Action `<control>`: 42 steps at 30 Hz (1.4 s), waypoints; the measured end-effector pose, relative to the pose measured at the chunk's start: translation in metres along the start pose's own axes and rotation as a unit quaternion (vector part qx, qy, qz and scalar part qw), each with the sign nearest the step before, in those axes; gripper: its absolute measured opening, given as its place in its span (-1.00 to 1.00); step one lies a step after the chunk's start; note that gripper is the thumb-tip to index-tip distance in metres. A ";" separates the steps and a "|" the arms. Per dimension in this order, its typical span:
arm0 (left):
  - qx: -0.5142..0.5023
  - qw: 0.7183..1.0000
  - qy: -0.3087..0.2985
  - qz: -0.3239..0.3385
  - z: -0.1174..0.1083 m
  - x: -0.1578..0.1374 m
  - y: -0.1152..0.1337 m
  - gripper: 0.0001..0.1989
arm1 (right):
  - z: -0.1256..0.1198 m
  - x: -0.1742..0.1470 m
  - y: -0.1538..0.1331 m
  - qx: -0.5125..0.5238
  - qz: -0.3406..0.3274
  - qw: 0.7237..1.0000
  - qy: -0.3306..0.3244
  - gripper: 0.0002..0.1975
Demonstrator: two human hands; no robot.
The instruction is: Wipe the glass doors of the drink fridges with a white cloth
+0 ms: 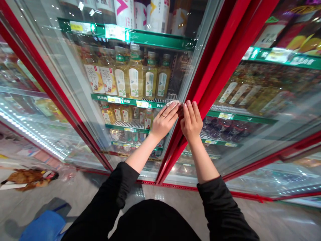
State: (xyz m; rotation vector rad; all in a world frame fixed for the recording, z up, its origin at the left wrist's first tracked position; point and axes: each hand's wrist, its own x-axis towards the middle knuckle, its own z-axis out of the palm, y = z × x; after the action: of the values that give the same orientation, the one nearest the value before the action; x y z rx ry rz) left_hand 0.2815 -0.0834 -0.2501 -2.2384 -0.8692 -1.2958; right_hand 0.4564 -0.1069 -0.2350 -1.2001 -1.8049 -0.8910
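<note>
My left hand (164, 122) lies with its fingers extended over a crumpled white cloth (173, 102), pressing it to the glass door (179, 72) beside the red frame. Only the cloth's upper edge shows past the fingertips; whether it is fabric or paper I cannot tell. A ring is on one finger. Flat against the red door frame (213, 67) rests my right hand (192, 121), fingers straight and close together, with nothing visible in it. The two hands nearly meet at the fingertips. Behind the glass stand bottles of pale yellow tea (135, 75) on a green-edged shelf.
More drinks fill the cooler section on the right (240, 95) and the lit one on the left (32, 73). A blue stool (42, 226) stands on the grey floor (147, 201) at lower left. A brown item (30, 179) lies beyond it.
</note>
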 end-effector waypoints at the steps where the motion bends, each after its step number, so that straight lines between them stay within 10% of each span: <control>1: 0.006 1.000 -0.001 0.012 -0.004 -0.005 -0.004 -0.56 | 0.001 -0.001 0.001 0.000 -0.006 1.000 0.007 -0.41; 8: 0.043 0.994 0.097 -0.027 -0.014 0.008 -0.017 -0.50 | 0.007 -0.004 0.004 0.027 0.002 0.999 0.024 -0.40; 18: 0.017 1.000 0.024 0.011 -0.023 -0.003 -0.025 -0.42 | 0.007 -0.005 0.005 0.063 0.036 0.997 -0.014 -0.39; 26: 0.064 0.984 0.141 -0.087 -0.019 0.002 -0.036 -0.36 | 0.007 -0.004 0.002 0.045 0.033 0.998 0.000 -0.42; 35: 0.104 0.991 0.076 0.033 -0.030 -0.036 -0.042 -0.36 | 0.006 -0.005 0.007 0.058 0.016 0.998 -0.036 -0.43; 42: 0.088 0.980 0.158 -0.088 -0.048 -0.015 -0.070 -0.27 | 0.005 -0.003 -0.002 0.056 0.029 0.996 -0.056 -0.40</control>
State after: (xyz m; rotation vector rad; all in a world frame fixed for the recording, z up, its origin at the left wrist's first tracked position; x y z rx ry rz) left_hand 0.1978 -0.0670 -0.2374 -1.7900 -1.0306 -1.5344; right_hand 0.4541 -0.1047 -0.2404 -1.2449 -1.8727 -0.6926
